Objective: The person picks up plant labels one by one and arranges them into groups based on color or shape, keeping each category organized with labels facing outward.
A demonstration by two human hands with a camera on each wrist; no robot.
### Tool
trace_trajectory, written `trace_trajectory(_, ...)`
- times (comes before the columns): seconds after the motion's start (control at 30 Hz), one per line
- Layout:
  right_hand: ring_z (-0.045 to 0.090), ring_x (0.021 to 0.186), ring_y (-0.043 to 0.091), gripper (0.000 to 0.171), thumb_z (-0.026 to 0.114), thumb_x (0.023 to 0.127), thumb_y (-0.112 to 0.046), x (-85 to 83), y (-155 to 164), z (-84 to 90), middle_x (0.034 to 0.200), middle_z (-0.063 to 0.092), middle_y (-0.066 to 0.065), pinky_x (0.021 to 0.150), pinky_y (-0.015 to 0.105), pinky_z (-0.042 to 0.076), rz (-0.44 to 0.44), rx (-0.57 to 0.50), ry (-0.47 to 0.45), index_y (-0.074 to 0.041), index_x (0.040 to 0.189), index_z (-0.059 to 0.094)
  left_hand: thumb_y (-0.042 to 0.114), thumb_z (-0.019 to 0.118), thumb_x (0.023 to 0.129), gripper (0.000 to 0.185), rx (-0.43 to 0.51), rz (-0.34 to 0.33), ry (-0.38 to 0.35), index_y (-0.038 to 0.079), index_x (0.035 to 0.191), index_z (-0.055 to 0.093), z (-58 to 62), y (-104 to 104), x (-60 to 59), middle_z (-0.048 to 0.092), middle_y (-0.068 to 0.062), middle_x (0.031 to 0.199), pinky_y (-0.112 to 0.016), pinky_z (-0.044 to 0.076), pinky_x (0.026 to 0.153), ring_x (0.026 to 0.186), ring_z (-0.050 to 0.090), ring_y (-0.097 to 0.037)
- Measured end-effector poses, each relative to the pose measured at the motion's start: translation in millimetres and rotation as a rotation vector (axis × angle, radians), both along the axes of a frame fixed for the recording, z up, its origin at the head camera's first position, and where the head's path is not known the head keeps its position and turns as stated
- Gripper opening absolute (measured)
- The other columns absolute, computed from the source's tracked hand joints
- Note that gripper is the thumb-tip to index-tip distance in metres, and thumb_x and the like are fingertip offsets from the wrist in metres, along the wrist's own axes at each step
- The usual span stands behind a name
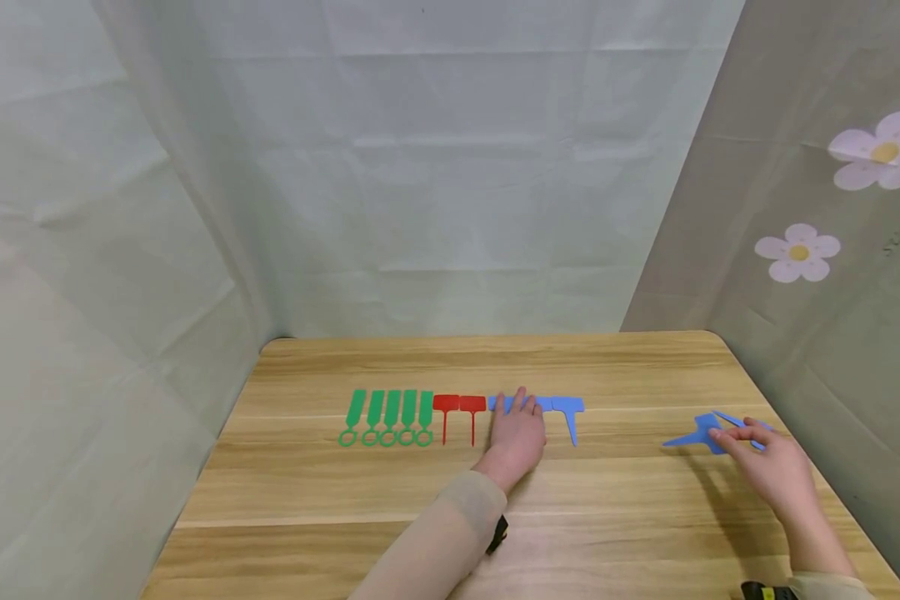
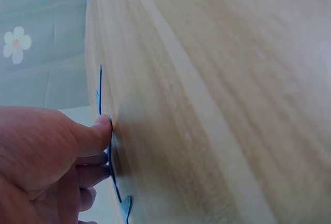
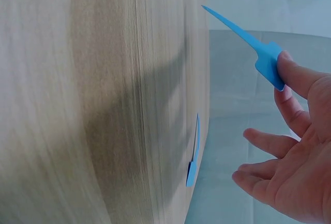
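On the wooden table (image 1: 360, 508) lies a row of several green loop tags (image 1: 388, 417), two red T-shaped tags (image 1: 459, 405) and blue T-shaped tags (image 1: 567, 407). My left hand (image 1: 517, 412) rests flat on the blue tags in the row, fingers straight; in the left wrist view its thumb (image 2: 93, 133) presses beside a blue tag (image 2: 111, 167). Near the table's right edge my right hand (image 1: 742, 435) pinches one blue tag (image 3: 258, 48) and holds it raised off the wood. Another blue tag (image 3: 194, 157) lies on the table under it.
Pale cloth hangs behind and to the left of the table. A grey cloth with printed flowers (image 1: 798, 250) hangs along the right side. The table's right edge runs close to my right hand.
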State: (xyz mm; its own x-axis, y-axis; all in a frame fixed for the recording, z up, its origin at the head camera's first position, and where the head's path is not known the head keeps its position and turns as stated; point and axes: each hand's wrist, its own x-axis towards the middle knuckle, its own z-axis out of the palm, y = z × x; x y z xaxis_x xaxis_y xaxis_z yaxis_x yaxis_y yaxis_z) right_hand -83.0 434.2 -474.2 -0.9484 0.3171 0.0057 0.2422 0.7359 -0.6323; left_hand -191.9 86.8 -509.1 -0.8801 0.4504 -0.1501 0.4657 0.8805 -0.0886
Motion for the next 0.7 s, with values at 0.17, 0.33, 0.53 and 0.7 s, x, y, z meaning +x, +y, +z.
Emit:
trace_trajectory(0.17,0.028,0.139,0.075,0.062,0.062,0.107,-0.054,0.6,-0.7,1.5,0.157,0.037,0.043,0.104,0.080,0.032,-0.002,0.009,-0.002,0.007,0.114,0.073,0.044,0.060,0.109,0.062,0.020,-0.005,-0.006,0.016,0.164,0.048,1.6,-0.7,-0.5,0.039,0.002,0.171,-0.054,0.021,0.130,0.163,0.020,-0.022)
trace_trajectory(0.33,0.027,0.139,0.075,0.064,0.059,0.107,-0.056,0.4,1.4,2.9,0.160,0.035,0.040,0.101,0.078,0.034,-0.005,0.016,-0.027,0.006,0.117,0.073,0.042,0.060,0.110,0.061,0.039,-0.006,-0.007,0.016,0.164,0.047,1.4,-1.7,-1.4,0.040,0.002,0.171,-0.054,0.020,0.131,0.163,0.020,-0.022)
trace_trajectory(0.53,0.023,0.142,0.073,0.069,0.058,0.107,-0.058,0.8,4.7,6.5,0.162,0.032,0.038,0.102,0.079,0.033,-0.017,0.000,-0.051,0.008,0.123,0.070,0.041,0.057,0.111,0.060,0.065,-0.017,0.006,0.015,0.164,0.047,2.9,-2.0,-0.7,0.040,0.002,0.170,-0.055,0.022,0.130,0.163,0.021,-0.022)
trace_trajectory(0.7,0.025,0.143,0.072,0.071,0.057,0.108,-0.055,0.2,6.6,7.0,0.161,0.034,0.038,0.101,0.079,0.035,0.014,0.003,-0.047,0.012,0.128,0.067,0.047,0.057,0.110,0.064,0.099,-0.016,0.014,0.015,0.164,0.046,4.8,-1.6,0.6,0.040,0.002,0.171,-0.055,0.021,0.130,0.163,0.020,-0.022)
